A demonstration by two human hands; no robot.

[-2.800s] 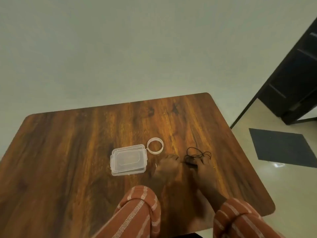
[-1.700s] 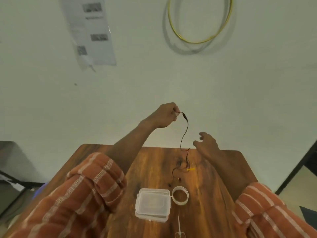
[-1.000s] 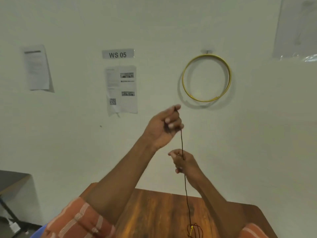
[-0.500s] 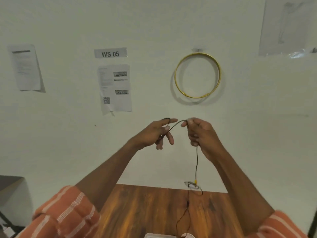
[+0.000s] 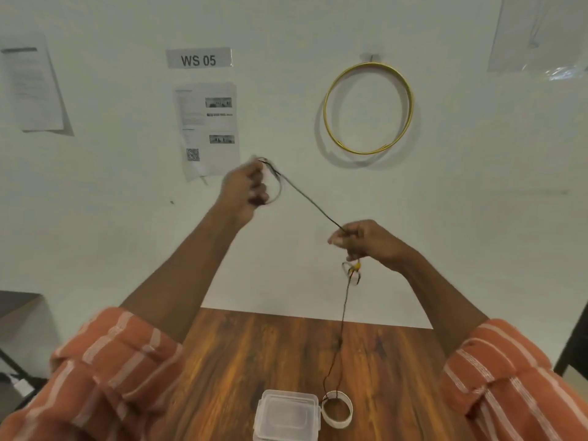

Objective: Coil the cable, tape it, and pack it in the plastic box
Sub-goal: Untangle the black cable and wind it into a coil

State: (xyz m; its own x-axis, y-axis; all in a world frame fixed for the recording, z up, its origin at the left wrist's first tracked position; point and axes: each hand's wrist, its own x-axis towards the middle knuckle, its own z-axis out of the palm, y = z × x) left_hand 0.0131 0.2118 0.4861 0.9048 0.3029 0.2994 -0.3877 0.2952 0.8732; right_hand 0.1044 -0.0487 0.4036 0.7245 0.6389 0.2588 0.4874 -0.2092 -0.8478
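One cable (image 5: 310,205), two hands gripping, left hand (image 5: 243,189), right hand (image 5: 369,241)

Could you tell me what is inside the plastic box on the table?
The plastic box looks empty through its closed clear lid; its near end is out of frame. The cable is outside, held up by both hands.

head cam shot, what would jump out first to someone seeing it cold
Two bare hands raised in front of the wall: the left hand pinches a small loop of thin black cable, which runs taut down to the right hand and then hangs to the wooden table. Behind them a yellow hoop hangs on the wall beside a WS 05 sign. At the bottom edge sit a closed plastic box and a tape roll.
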